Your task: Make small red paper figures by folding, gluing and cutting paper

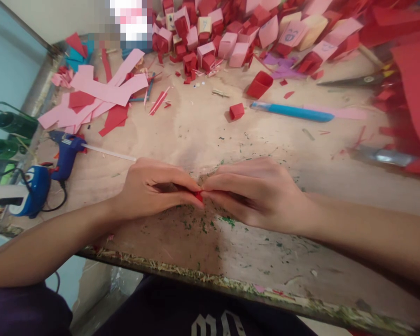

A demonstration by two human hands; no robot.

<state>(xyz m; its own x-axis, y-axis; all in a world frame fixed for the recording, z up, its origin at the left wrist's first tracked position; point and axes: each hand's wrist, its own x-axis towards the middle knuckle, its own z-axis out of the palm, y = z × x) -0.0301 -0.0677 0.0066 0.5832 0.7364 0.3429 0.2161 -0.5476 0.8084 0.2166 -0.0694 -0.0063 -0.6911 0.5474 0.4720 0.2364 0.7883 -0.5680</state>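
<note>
My left hand (157, 186) and my right hand (255, 191) meet low over the middle of the wooden table. Between their fingertips is a small piece of red paper (199, 196), mostly covered by the fingers. The left thumb and fingers pinch it from one side. The right fingertips are pressed together against its other end; how much of it they grip is hidden. Beyond the hands lie a small red paper tube (236, 111) and a larger red paper tube (260, 84), next to a blue cutter knife (294, 112).
A blue glue gun (68, 151) with a glue stick lies at left, near a blue power socket (31, 191). Pink paper strips (105, 91) are heaped at upper left. Many folded paper boxes (231, 44) crowd the back. Scissors (360, 80) and red sheets (415, 93) lie at right.
</note>
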